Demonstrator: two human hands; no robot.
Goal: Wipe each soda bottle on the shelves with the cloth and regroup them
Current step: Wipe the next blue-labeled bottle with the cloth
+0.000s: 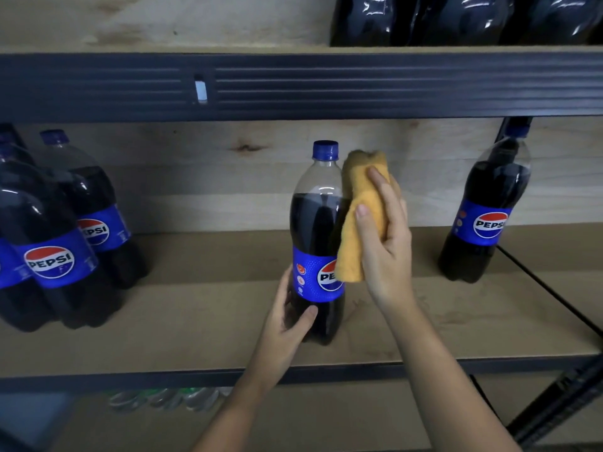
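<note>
A clear plastic Pepsi bottle of dark cola with a blue cap and blue label (318, 243) is stood upright near the middle of the light wooden shelf board (202, 327). Its lower body is gripped by the left hand (287, 324), the thumb curled across the front below the label and the other fingers hidden behind the bottle. A folded orange-yellow cloth (359, 216) is pressed against the bottle's right side, from the shoulder down to the label, by the right hand (385, 236), whose fingers are curled around the cloth and clamped on it. A cluster of similar Pepsi bottles (55, 243) is gathered at the left end of the shelf, well apart from the held one, and a single Pepsi bottle (486, 216) is stood alone at the right. A dark blue ribbed metal beam (359, 86) is seen above, with plastic-wrapped dark bottles (456, 17) on the upper shelf.
</note>
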